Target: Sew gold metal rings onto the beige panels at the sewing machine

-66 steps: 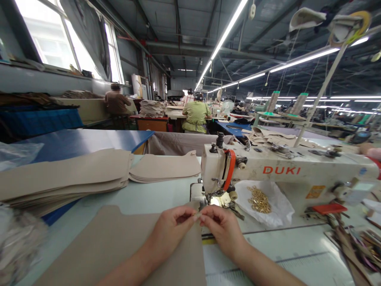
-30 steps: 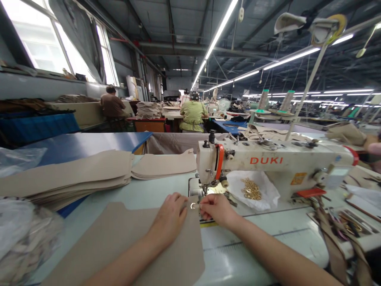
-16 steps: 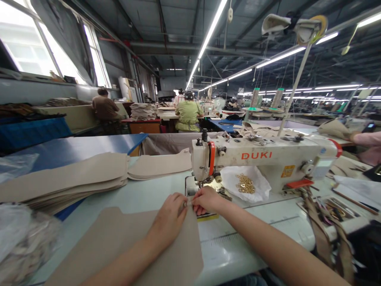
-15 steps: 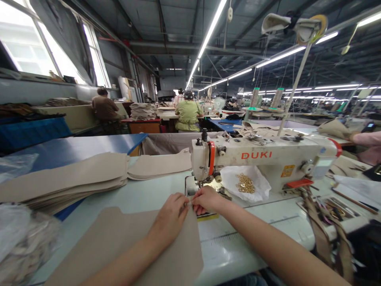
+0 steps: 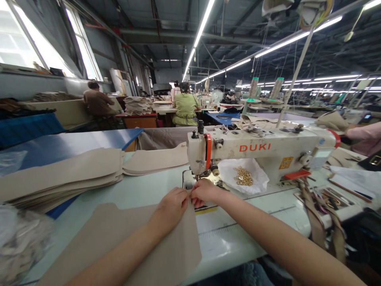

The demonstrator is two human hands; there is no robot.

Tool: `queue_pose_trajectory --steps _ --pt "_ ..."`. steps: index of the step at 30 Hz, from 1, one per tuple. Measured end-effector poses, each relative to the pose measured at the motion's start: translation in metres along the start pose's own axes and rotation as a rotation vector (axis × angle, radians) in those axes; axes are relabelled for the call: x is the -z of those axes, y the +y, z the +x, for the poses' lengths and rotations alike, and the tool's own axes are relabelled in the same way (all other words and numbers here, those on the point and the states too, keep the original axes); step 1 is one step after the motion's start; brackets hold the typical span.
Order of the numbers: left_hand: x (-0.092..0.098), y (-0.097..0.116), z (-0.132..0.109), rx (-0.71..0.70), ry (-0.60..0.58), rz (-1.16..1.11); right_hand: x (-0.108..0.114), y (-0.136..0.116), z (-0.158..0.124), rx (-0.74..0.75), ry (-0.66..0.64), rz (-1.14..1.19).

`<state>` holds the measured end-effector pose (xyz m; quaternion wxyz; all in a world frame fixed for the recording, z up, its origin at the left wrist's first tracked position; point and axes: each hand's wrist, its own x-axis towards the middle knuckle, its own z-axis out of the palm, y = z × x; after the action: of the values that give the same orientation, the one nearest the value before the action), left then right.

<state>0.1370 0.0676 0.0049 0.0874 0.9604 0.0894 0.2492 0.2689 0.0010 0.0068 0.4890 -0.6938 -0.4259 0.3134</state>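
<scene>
A large flat beige fabric panel (image 5: 178, 258) lies on the pale green sewing table, its upper right corner close to the needle area of the white sewing machine (image 5: 226, 149). My left hand (image 5: 172, 206) rests on that corner, fingers bent and pinching its edge. Touching it fingertip to fingertip, my right hand (image 5: 205, 192) is closed in a pinch just in front of the presser foot. What sits between the right fingertips is too small to make out. Gold metal rings (image 5: 243, 176) lie on a white sheet (image 5: 260, 180) behind my right hand.
Stacked beige panels (image 5: 68, 171) and a smaller stack (image 5: 154, 161) lie at the left and back. A plastic-wrapped bundle (image 5: 20, 242) is at front left. Straps (image 5: 315, 222) hang beside a tool recess (image 5: 336, 198) on the right. Other people sit further off.
The view has shifted slightly, so the scene sits a little higher and further left. Both hands stay together at the panel's corner, with the left fingers curled a bit more.
</scene>
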Motion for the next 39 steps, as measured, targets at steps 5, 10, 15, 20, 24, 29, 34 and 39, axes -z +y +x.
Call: queue_pose_trajectory --steps 5,10,15,20,24,29,34,39 --pt "-0.001 -0.003 0.002 -0.013 -0.017 0.009 0.014 -0.006 -0.015 0.072 -0.035 -0.364" --pt "-0.001 -0.004 0.000 -0.043 0.015 -0.038 0.033 0.000 -0.056 0.328 -0.076 -0.614" --pt "0.000 -0.004 0.000 -0.063 0.070 -0.073 0.042 0.006 -0.083 0.835 -0.263 -1.078" --pt "0.000 -0.006 0.000 -0.045 0.039 -0.057 0.036 0.009 -0.077 0.888 -0.173 -1.158" --pt "-0.002 -0.008 0.000 -0.023 0.003 -0.045 0.027 0.008 -0.070 0.913 -0.097 -1.082" --pt "-0.002 -0.006 0.000 -0.017 0.007 -0.027 0.020 0.010 -0.065 1.001 -0.074 -0.980" --pt "-0.004 -0.006 -0.002 -0.039 0.047 -0.006 0.018 0.014 -0.062 0.983 -0.134 -0.880" --pt "-0.006 -0.006 -0.004 -0.065 0.074 0.003 0.018 0.016 -0.062 0.965 -0.129 -0.838"
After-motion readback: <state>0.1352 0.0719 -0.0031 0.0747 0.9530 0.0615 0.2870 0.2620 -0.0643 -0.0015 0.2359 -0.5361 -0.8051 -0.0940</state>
